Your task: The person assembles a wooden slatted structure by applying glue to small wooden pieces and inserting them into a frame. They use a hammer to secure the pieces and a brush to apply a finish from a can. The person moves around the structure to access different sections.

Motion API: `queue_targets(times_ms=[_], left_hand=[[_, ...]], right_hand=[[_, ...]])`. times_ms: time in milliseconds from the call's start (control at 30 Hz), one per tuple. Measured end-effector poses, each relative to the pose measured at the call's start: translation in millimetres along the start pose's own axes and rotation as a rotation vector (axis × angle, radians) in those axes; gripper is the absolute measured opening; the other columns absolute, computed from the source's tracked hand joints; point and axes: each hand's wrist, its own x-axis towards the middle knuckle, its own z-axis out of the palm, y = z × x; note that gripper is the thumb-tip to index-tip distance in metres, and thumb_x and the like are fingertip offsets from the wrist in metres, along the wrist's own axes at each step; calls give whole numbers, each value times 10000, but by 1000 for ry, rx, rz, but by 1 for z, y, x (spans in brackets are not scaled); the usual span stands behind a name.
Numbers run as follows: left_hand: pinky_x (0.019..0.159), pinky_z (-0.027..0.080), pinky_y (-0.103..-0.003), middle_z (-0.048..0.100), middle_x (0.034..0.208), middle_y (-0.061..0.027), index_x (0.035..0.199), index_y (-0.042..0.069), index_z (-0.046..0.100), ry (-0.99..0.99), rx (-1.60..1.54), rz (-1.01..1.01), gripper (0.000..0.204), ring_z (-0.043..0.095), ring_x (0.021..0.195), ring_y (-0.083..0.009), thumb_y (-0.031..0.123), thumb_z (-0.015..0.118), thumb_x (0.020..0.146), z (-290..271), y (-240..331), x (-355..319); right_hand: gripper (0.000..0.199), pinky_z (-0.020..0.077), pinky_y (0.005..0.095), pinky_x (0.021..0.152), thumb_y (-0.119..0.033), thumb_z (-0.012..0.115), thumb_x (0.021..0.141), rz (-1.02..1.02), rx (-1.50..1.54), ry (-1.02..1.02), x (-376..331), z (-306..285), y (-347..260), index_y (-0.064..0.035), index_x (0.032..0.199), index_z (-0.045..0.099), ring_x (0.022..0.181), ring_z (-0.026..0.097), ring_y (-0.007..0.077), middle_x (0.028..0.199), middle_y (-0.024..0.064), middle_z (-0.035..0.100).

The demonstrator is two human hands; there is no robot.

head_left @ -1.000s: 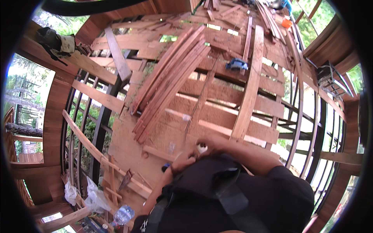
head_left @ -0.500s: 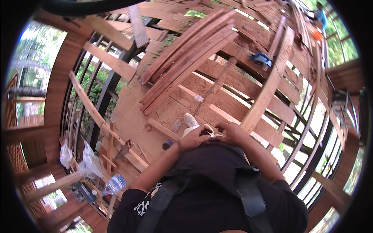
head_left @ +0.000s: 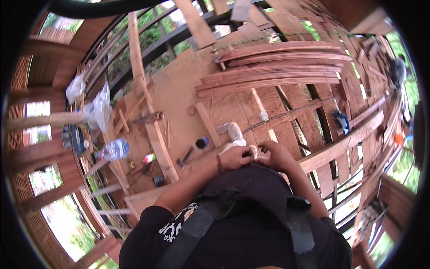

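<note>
My left hand point(head_left: 236, 158) and my right hand point(head_left: 277, 157) are close together in front of my waist. Fingers on both are curled inward. A pale, curved-edged thing point(head_left: 254, 150) shows between them; whether they grip it or it lies beyond them, I cannot tell. Just past my left hand, a white shoe point(head_left: 234, 132) stands on the boards. To its left are a dark blue round container point(head_left: 202, 143) and a hammer point(head_left: 184, 157).
Reddish planks point(head_left: 273, 74) lie stacked ahead. Gaps split the flooring around a long beam point(head_left: 342, 142) and a blue power tool point(head_left: 341, 122) at right. Leftward are a handsaw point(head_left: 150, 118), a water bottle point(head_left: 115, 149) and plastic bags point(head_left: 98, 107). Another person point(head_left: 397, 71) is far right.
My view has turned, so the plank stack and blue tool sit farther right and lower. The hammer has come into sight at left. My hands stay close together with fingers curled.
</note>
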Motion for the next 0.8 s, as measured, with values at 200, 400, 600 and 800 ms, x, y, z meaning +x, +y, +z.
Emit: queue_targets(times_ms=[200, 400, 600, 800], left_hand=[[807, 505, -313, 678, 925, -41, 1004, 26, 670, 127, -157, 66, 175, 619, 875, -127, 194, 635, 969, -49, -40, -24], [845, 498, -327, 675, 929, -55, 1021, 30, 679, 289, -197, 94, 193, 621, 907, -149, 208, 632, 962, -65, -55, -41], [832, 522, -326, 703, 931, -111, 1041, 2, 664, 536, -302, 105, 243, 656, 905, -176, 202, 659, 902, -58, -65, -44], [808, 511, -302, 672, 908, -53, 1025, 8, 642, 773, -446, 159, 160, 625, 878, -131, 139, 598, 945, -37, -58, -46]], right_hand=[[479, 552, 410, 882, -273, 845, 759, -165, -83, -236, 87, -4, -49, -62, 1157, 683, 995, 700, 321, 1040, 146, 715], [399, 554, 409, 880, -238, 806, 779, -262, -191, -460, 143, -2, -82, -65, 1118, 687, 994, 694, 320, 1028, 144, 710], [329, 545, 445, 868, -231, 762, 808, -454, -304, -698, 196, -4, -107, -68, 1084, 686, 990, 682, 370, 1025, 177, 713], [242, 551, 461, 831, -219, 733, 828, -542, -672, -918, 233, 7, -136, -50, 1001, 723, 926, 701, 391, 925, 200, 728]])
